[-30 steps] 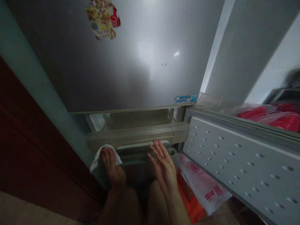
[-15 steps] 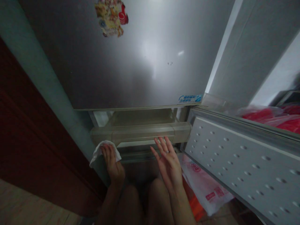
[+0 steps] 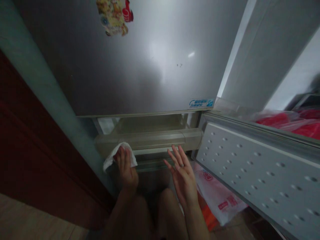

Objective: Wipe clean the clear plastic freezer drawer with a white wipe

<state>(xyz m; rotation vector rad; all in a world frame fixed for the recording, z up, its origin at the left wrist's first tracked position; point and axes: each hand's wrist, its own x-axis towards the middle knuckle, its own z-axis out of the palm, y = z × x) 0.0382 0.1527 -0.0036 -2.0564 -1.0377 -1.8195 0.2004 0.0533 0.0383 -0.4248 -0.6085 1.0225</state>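
Observation:
A white tissue or thin cloth [image 3: 109, 162] is in my left hand [image 3: 128, 171], its fingers laid over it. This hand is just in front of the left end of a pulled-out clear drawer [image 3: 152, 139] in the lower part of a fridge. My right hand [image 3: 184, 178] is palm up, fingers spread, holding nothing, near the drawer's right half. A ring shows on one finger. Below the drawer is another shelf or drawer edge [image 3: 152, 165], partly in shadow.
The lower fridge door [image 3: 250, 166] stands swung out to the right. Above is the closed grey upper door [image 3: 112, 76]. A white plastic bag [image 3: 220, 200] with red print lies under the lower door. Red bags [image 3: 300, 123] sit at far right. A dark red wooden panel [image 3: 50, 160] bounds the left.
My left hand and the white tissue have moved right, closer to the middle of the drawer. My right hand has shifted slightly right, its fingers still spread. The view has tilted a little.

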